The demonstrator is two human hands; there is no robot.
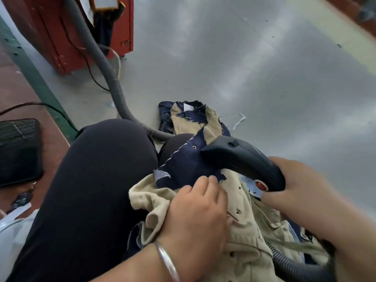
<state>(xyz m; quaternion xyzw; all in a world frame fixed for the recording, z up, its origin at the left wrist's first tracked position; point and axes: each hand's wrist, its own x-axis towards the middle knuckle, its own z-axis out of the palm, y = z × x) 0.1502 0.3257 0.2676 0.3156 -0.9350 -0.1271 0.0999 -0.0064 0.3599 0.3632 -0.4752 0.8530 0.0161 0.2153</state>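
Observation:
A beige garment [242, 237] with small metal snaps lies bunched on my lap, with a frayed navy fabric piece [187, 169] on top of it. My left hand [195, 212], a metal bangle on its wrist, grips a fold of the beige cloth, its fingertips at the navy piece's edge. My right hand [301, 190] holds a black handheld suction nozzle [242, 159] with a red button, its tip on the navy fabric. A ribbed grey hose [289, 263] leaves the nozzle at the lower right.
More navy and beige pieces [191, 119] lie on the grey floor [264, 68] beyond my knees. A long grey hose [109, 78] runs to a red machine [67, 31] at the upper left. A black grated pedal [18, 149] sits at the left.

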